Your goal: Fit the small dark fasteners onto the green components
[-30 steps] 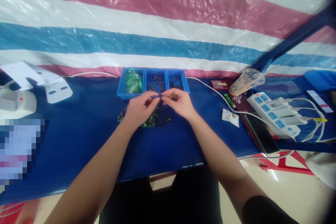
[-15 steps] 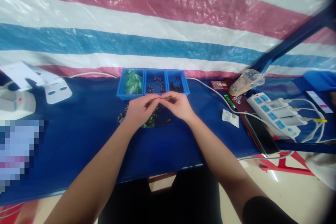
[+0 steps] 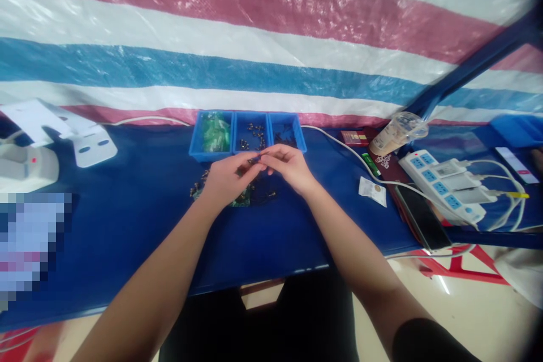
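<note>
My left hand (image 3: 229, 179) and my right hand (image 3: 288, 166) meet fingertip to fingertip above the blue table. Both are closed in a pinch around something small and dark, too little to name. Beneath them lies a loose pile of small brass-coloured and dark parts (image 3: 271, 194) with a green piece (image 3: 242, 200), partly covered by my left hand. Just beyond my fingers stands a blue bin with three compartments. Its left one holds a green plastic bag (image 3: 215, 133), its middle one small metal parts (image 3: 257, 130), its right one dark thin pieces (image 3: 285, 138).
To the right are a plastic cup (image 3: 396, 133), a white packet (image 3: 372, 191), a phone (image 3: 423, 218) and a power strip (image 3: 441, 186) with plugged chargers. A white cable (image 3: 339, 144) crosses there. On the left stand a white bracket (image 3: 94, 147) and a white device (image 3: 29, 169).
The fingertips have shifted slightly, with the right hand's fingers rolling over the left's. A small dark piece now shows between them. Everything on the table stays put.
</note>
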The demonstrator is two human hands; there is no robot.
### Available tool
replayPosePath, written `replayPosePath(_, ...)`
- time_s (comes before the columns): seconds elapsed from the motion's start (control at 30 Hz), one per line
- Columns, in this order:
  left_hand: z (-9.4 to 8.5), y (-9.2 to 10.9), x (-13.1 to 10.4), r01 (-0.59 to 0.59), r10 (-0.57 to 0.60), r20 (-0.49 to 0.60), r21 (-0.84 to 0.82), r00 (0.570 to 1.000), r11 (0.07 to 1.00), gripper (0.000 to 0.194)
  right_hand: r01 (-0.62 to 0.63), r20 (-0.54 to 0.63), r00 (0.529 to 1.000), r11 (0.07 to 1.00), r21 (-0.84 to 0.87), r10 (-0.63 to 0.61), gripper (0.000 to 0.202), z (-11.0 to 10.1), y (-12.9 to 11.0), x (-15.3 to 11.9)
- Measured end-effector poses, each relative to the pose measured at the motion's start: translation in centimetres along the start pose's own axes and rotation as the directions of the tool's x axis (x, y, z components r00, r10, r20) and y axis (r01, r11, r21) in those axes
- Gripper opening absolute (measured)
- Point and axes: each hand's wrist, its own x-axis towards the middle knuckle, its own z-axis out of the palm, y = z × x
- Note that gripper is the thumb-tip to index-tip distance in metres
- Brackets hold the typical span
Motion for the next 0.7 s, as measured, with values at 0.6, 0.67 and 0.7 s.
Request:
replayPosePath(0.6,-0.01,-0.2,0.13,0.011,-0.006,-0.089,0.065,0.996,0.998,0.026,0.066,-0.088,0.993,0.983,-0.173,-0.082,0.03,-0.27,0.1,0.03)
replayPosePath(0.67,-0.07,-0.15,0.14,0.017,-0.011,-0.087,0.062,0.996,0.998,0.026,0.069,-0.09,0.992,0.98,-0.186,-0.087,0.028,-0.33,0.13,0.01)
replayPosePath(0.7,-0.09,-0.14,0.15,0.02,-0.015,-0.083,0.063,0.996,0.998,0.026,0.072,-0.093,0.991,0.978,-0.196,-0.092,0.028,-0.36,0.14,0.0)
